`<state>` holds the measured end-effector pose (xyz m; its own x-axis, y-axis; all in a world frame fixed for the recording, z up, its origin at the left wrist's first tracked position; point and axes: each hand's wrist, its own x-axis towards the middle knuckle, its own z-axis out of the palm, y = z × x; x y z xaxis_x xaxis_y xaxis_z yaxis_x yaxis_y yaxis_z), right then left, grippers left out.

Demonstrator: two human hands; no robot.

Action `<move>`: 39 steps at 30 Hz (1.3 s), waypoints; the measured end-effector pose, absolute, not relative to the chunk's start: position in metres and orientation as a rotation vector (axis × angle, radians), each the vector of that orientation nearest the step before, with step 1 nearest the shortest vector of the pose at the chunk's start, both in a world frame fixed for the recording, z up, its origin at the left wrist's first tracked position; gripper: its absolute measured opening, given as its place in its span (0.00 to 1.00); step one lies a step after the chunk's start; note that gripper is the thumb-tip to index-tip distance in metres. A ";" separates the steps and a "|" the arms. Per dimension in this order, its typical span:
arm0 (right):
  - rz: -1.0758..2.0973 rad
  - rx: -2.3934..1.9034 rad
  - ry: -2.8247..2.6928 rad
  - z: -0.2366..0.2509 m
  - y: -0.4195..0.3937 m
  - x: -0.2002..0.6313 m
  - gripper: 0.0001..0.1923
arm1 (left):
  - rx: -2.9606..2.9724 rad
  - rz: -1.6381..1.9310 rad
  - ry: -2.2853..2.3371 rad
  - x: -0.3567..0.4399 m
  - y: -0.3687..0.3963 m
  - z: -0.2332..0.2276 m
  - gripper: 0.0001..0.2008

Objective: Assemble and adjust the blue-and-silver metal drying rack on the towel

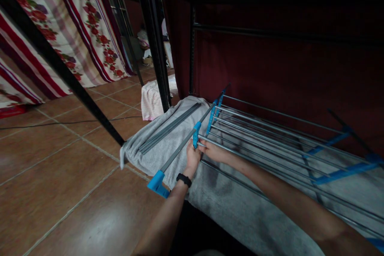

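A rack of thin metal rods [264,128] with blue plastic parts rests on a grey blanket. My left hand [193,158], with a black band on its wrist, is closed around the lower part of a blue bracket [196,131]. That bracket sits on a grey side tube [180,148], which ends in a blue corner piece [159,184]. Close beside it, my right hand [213,152] pinches a metal rod [222,144] near the end that meets the bracket. The fingertips of both hands partly hide the joint.
Several loose grey tubes [171,128] lie on the blanket [153,164] to the left. Black metal posts [156,48] and a dark red curtain [255,64] surround the rack. A floral curtain [87,28] hangs over brown floor tiles [75,184], where a black cable [75,122] runs.
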<state>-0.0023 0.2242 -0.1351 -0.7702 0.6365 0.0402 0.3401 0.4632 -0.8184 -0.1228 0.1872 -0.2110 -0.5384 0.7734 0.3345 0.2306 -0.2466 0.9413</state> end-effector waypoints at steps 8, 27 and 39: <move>1.307 -0.850 -2.325 -0.130 0.221 -0.006 0.11 | 1.210 1.856 1.589 -0.122 0.188 -0.212 0.05; 0.814 -0.875 -2.538 -0.092 0.160 0.088 0.30 | 1.149 1.833 1.535 -0.122 0.186 -0.208 0.02; 0.862 -1.209 -1.797 -0.107 0.120 0.135 0.27 | 1.145 1.805 1.619 -0.125 0.187 -0.210 0.05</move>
<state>0.1346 0.1201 -0.1072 -0.2350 0.9433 0.2345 0.4077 0.3147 -0.8572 -0.1253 0.1871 -0.2097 -0.5502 0.7878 0.2769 0.1898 -0.2050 0.9602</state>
